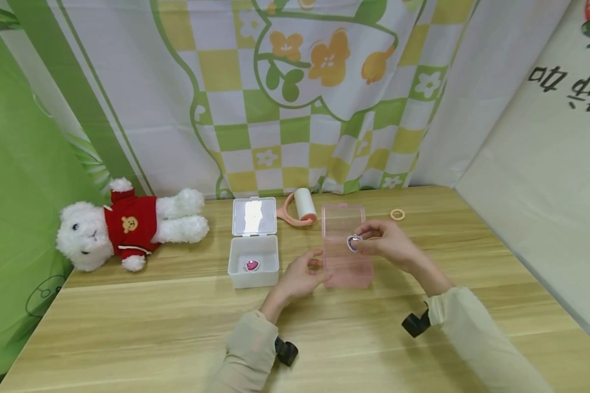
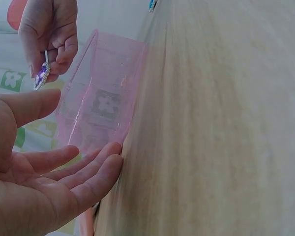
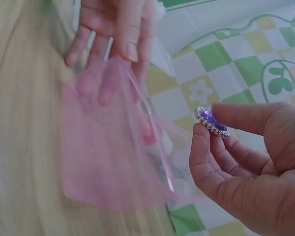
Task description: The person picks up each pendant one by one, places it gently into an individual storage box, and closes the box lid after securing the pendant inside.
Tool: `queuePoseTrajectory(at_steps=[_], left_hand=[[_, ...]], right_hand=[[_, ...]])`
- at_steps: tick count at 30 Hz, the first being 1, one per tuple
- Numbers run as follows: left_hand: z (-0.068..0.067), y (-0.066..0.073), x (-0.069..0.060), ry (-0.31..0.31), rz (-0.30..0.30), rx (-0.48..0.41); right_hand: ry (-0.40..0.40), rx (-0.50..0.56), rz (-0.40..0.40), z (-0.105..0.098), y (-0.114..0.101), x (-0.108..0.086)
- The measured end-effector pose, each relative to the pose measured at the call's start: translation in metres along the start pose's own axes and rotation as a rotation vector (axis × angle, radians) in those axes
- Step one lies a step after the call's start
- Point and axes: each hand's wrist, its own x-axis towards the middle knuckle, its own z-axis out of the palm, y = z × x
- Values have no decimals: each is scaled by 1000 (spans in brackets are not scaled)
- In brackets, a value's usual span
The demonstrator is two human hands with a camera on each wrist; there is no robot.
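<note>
In the head view my right hand [image 1: 385, 243] pinches a purple heart-shaped jewelled ring [image 1: 352, 243] above an open pink see-through box [image 1: 349, 277]. Beaded silver edging surrounds the purple stone [image 3: 209, 117] in the right wrist view, where thumb and fingertips grip it. My left hand [image 1: 299, 277] is at the left side of the pink box, fingers loosely extended and fingertips at its wall [image 2: 108, 93]; nothing is in its grasp. To the left stands a white box [image 1: 253, 280] with its lid raised, and a pink heart-shaped jewelled piece [image 1: 252, 265] lies inside.
A white plush bear [image 1: 130, 221] in a red top lies at the left. Behind the boxes is a lint roller [image 1: 305, 205] with an orange handle. A small wooden-coloured ring [image 1: 397, 214] lies at the back right. A patterned curtain [image 1: 295, 131] borders the table's back.
</note>
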Motion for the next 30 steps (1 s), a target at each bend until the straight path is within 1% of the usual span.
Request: queuePoseTrajectory(at_steps=[4,7,13,19,23,30], left_hand=[[-1,0,1,-1,-6,-3],[-2,-1,1,0,-9,-5],[-1,-4,1,5,-5,-1],[-1,-3,2,3,-5,4],[0,-3,3,3,-3,6],[-1,-3,4,4,-6,0]], right_hand=[[-6,16,35,9,7,6],[-13,4,49,16,11,10],[-37,-78,44,26,16,18],[-103,-161,47,32,16,26],[-145,-182,78,36,14,29],[-158,-217,112,44,16,34]])
